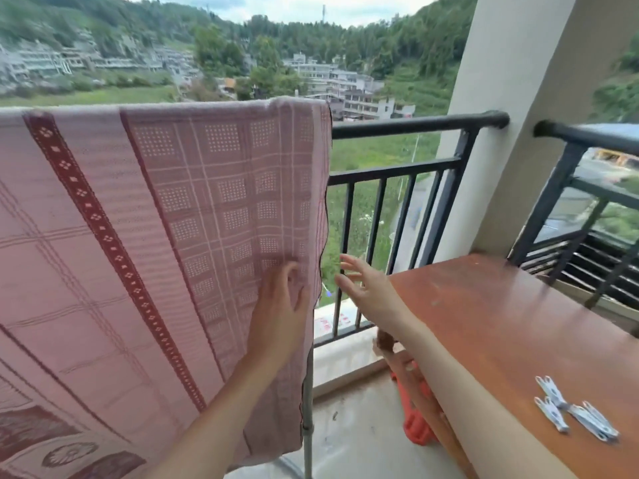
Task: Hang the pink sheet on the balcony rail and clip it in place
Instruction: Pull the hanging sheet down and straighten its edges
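Neither hand grips anything: the left hand (281, 299) lies flat, fingers spread, on the pink woven cotton sheet (166, 243) draped over the black metal balcony rail (415, 124), while the right hand (363, 281) hovers open beside its edge. Soft and light, it probably slides easily; I'd pinch its top fold. The white plastic clips (574, 411) wait on the brown table (501, 323).

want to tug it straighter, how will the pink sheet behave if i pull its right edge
The pink sheet is probably floppy: it hangs in soft waves along its free edge. It looks thin and light, so it may slide along the rail, since no clips hold it yet; they lie on the table.
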A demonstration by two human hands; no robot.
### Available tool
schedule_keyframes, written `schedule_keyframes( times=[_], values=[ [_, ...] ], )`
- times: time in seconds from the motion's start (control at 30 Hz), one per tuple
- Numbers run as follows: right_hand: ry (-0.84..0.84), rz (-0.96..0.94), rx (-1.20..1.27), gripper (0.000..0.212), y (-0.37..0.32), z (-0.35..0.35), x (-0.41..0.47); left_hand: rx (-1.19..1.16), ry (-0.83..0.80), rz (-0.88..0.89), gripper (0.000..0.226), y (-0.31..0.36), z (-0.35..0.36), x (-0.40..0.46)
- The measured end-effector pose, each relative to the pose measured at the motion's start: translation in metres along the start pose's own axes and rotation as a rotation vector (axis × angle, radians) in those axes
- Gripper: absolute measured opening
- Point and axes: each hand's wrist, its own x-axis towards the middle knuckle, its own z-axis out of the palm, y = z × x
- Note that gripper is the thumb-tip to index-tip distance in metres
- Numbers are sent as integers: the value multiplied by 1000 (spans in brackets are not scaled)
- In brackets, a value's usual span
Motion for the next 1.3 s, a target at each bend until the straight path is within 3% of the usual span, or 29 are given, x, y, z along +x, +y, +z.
schedule_keyframes(
  times=[0.2,0.3,0.53,0.7,0.8,0.97,1.13,1.23,1.3],
  values=[
    [-371,-136,126,45,43,9,46,-5,284,-272,55,15,56,5],
    [-529,-163,177,47,61,13,60,61,377,-329,45,25,66,9],
    [-547,-172,253,52,77,37,94,118,453,-478,15,10,67,-6],
    [-673,-190,299,12,91,70,102,104,519,-635,7,-13,92,-21],
    [-756,-104,299,23,105,91,109,133,572,-689,1,-20,105,-33],
    [-844,47,274,23,124,116,111,75,662,-815,22,-19,103,-48],
    [-912,-105,151,59,147,112,112,136,731,-944,29,-14,121,-49],
    [-976,-225,89,56,165,100,123,157,741,-1076,23,-10,143,-56],
    [-1042,-320,40,45,177,93,128,142,777,-1135,32,-4,161,-62]
  ],
)
